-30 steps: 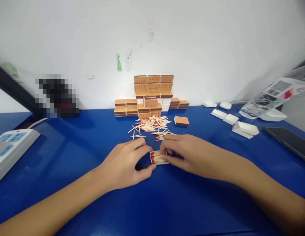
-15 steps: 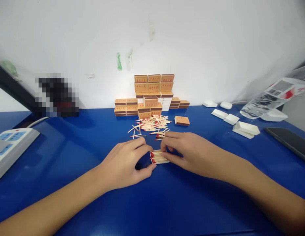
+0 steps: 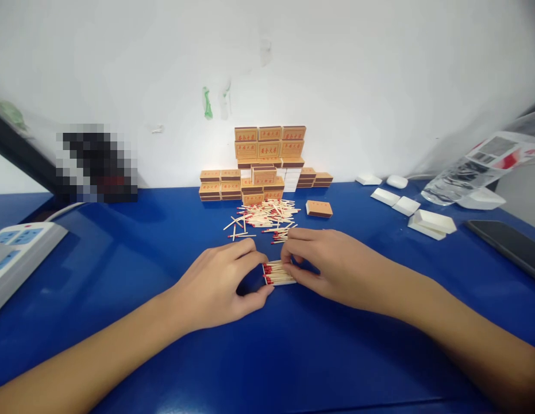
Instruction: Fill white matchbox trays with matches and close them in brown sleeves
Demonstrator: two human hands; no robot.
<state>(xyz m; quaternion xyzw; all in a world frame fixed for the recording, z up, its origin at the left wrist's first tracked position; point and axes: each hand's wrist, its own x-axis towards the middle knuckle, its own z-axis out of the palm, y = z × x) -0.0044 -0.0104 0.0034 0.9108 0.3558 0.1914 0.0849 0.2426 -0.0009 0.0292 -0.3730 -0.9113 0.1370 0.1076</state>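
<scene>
A small white matchbox tray (image 3: pixel 286 283) lies on the blue table between my hands, filled with red-tipped matches (image 3: pixel 276 271) laid side by side, heads to the left. My left hand (image 3: pixel 228 282) holds the tray's left end between thumb and forefinger. Over the right end, my right hand (image 3: pixel 321 259) has its thumb and fingertips pinched together on the matches; the fingers partly hide that end. Just beyond the tray is a loose heap of matches (image 3: pixel 267 214), with a few strewn at its left. One closed matchbox (image 3: pixel 319 209) lies right of the heap.
Stacked matchboxes (image 3: pixel 269 149) stand against the white wall. Several empty white trays (image 3: pixel 431 223) lie at the right, near a plastic bottle (image 3: pixel 461 172) and a black phone (image 3: pixel 506 244). A power strip (image 3: pixel 26 253) sits at the left edge, with a pixelated dark object (image 3: pixel 99 167) behind.
Both hands stay almost where they were at the tray. The right fingers have shifted very slightly on the matches, and the whole view has tipped a little.
</scene>
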